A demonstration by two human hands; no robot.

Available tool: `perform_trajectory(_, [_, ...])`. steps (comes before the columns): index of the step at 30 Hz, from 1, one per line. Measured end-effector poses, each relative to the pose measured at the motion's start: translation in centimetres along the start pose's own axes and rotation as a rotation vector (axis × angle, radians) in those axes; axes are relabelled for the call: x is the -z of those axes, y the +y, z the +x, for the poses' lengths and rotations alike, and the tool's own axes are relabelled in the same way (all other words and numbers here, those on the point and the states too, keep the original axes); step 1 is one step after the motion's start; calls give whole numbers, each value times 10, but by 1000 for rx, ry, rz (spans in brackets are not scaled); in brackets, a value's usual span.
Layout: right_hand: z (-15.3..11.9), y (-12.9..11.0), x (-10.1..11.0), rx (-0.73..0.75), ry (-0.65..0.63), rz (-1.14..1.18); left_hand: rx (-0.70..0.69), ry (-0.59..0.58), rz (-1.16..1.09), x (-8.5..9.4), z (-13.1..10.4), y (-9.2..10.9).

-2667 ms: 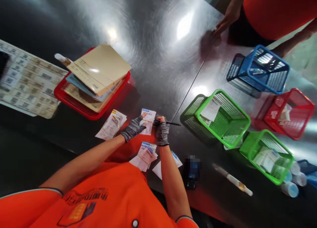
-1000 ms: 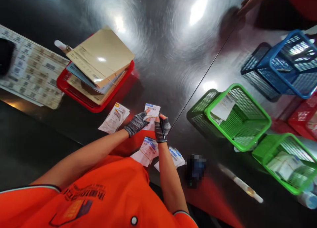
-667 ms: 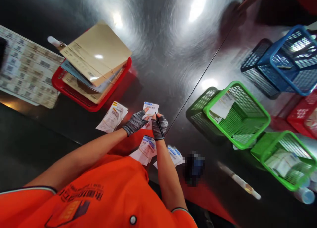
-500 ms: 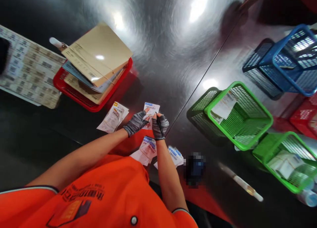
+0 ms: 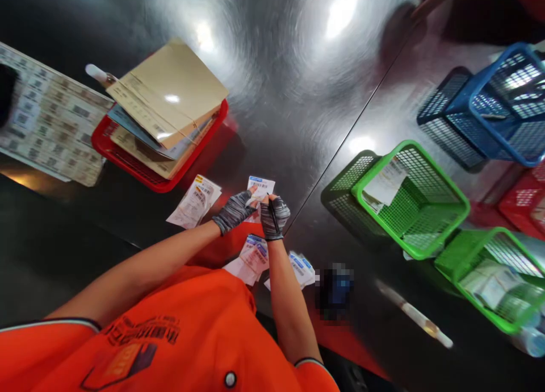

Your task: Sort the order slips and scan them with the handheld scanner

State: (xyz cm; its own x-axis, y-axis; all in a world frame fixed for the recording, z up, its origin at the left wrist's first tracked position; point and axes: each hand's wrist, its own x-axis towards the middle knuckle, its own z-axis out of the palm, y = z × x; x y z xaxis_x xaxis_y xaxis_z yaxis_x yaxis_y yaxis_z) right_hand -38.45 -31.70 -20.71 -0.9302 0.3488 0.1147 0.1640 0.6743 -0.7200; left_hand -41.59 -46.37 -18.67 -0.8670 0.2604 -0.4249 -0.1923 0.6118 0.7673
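- My table [image 5: 272, 130] is dark and shiny.
- On my left sit a code-covered sheet [image 5: 51, 119] and a red tray [image 5: 164, 184].
- Near me lie piles of slips [image 5: 193, 204].
- Rightward stand green baskets [image 5: 432, 210], a blue basket [image 5: 462, 112], a red basket [image 5: 517, 197].

A black pen [image 5: 273, 215] slants, its tip over a white barcoded slip [image 5: 263, 184].

"Where's it brightest?"

"Along the top: light from above throws white glare [image 5: 343, 11] on the glossy dark metal tabletop [image 5: 281, 136], plus a glint on the flat tan paper envelope [image 5: 179, 91] at upper left."

"Dim parts?"

"The lower left sinks nearly black."

"Sharpness?"

"Soft. Print on the small white barcoded paper slip [image 5: 264, 184] at centre blurs, pixel blocks [image 5: 334, 292] mask a lower-right patch, and the blue plastic mesh basket [image 5: 481, 133] stretches at the right edge."
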Motion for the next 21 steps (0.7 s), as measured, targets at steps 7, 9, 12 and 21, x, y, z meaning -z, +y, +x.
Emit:
perform_trajectory(7, [0, 2, -3, 113, 102, -33, -16, 17, 71, 1, -1, 1])
perform_trajectory(9, [0, 2, -4, 123, 125, -20, -23, 16, 59, 1, -1, 1])
perform_trajectory(12, [0, 2, -4, 120, 119, -26, -33, 18, 46, 1, -1, 1])
perform_trajectory(21, [-1, 3, -2, 96, 80, -12, -41, 23, 57, 1, 0, 0])
